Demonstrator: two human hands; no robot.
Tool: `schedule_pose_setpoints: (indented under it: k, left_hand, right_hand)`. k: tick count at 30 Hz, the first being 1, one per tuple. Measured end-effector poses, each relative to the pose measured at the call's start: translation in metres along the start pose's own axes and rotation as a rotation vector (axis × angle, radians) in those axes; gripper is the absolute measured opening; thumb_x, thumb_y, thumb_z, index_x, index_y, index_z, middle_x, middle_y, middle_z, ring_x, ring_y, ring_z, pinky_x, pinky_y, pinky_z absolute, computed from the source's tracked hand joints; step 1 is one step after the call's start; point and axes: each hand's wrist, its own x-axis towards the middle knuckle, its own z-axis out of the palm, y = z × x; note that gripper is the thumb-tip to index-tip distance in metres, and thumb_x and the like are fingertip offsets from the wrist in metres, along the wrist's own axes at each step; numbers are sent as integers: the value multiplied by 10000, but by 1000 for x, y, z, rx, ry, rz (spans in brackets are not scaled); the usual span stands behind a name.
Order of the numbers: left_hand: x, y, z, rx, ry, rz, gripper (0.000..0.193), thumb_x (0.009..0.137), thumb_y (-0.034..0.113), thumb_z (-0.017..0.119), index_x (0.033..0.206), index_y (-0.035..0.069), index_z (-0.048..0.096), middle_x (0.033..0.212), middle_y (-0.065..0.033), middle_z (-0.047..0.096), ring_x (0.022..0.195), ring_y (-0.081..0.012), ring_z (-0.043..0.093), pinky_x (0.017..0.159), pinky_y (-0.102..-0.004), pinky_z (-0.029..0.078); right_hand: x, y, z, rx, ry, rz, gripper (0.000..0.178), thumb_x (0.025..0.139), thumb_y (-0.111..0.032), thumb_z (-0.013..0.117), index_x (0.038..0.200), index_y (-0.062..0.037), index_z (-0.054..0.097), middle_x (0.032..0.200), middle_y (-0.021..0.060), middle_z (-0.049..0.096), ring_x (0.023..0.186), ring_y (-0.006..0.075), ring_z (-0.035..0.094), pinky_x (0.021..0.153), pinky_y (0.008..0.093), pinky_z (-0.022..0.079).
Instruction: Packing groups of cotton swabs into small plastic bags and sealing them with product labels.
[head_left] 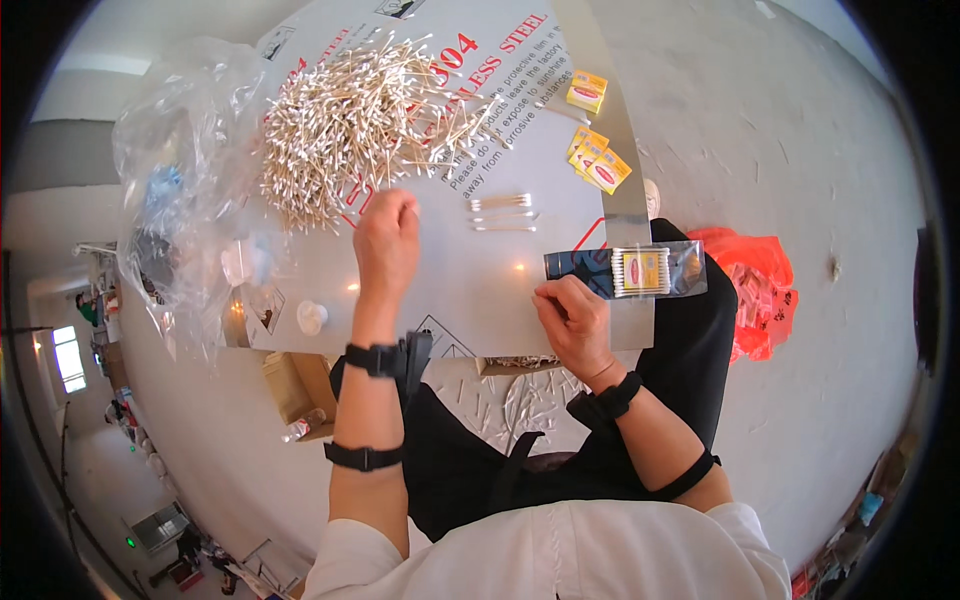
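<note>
A big heap of cotton swabs covers the far left of a metal-topped table. At the heap's near edge is my left hand, its fingers curled closed; what they hold, if anything, is hidden. My right hand, also closed, rests at the near side of a clear plastic bag with a dark left end. Its fingertips are hidden, so I cannot tell whether they grip the bag. Inside the bag lies a yellow card with swabs along its sides. Between my hands and farther off, several loose swabs lie in short rows.
Yellow cards and a yellow stack lie along the table's right edge. A crumpled clear plastic sheet hangs over the left side, near a small white cup. Below are a cardboard box and a red bag.
</note>
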Motion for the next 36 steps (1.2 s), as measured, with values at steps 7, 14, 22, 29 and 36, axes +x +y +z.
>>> schedule_pose_setpoints:
  k: [7,14,22,29,36]
  left_hand:
    - [56,-7,17,280,-30,266,124,781,3,656,894,48,632,873,-94,587,900,-315,583,766,-430,485]
    - [44,-7,29,259,-94,298,95,766,-7,650,809,52,589,889,-98,582,861,-319,575,746,-430,482]
    - [39,18,28,372,-124,255,122,767,8,678,838,52,590,837,-104,549,878,-312,552,770,-427,464]
    - [42,9,35,272,-110,276,108,756,7,694,800,50,606,829,-103,544,863,-305,547,763,-426,456]
    - [48,17,36,285,-119,317,104,745,9,694,789,50,609,794,-88,550,833,-301,557,753,-436,455]
  right_hand:
    - [2,0,-2,11,-8,14,80,813,17,668,869,-20,624,749,116,600,627,288,608,566,344,478]
    - [2,2,-1,12,-15,-1,78,831,40,666,884,-3,628,743,94,582,592,193,564,546,272,439]
    - [2,0,-2,18,-8,1,99,806,19,674,880,-22,622,737,109,588,633,287,610,565,349,486]
    - [3,1,0,13,-2,-18,94,818,45,676,884,-7,633,738,98,583,594,213,576,544,281,444]
    - [3,0,0,20,-5,-14,89,815,24,675,874,-20,626,736,105,586,611,261,595,553,324,469]
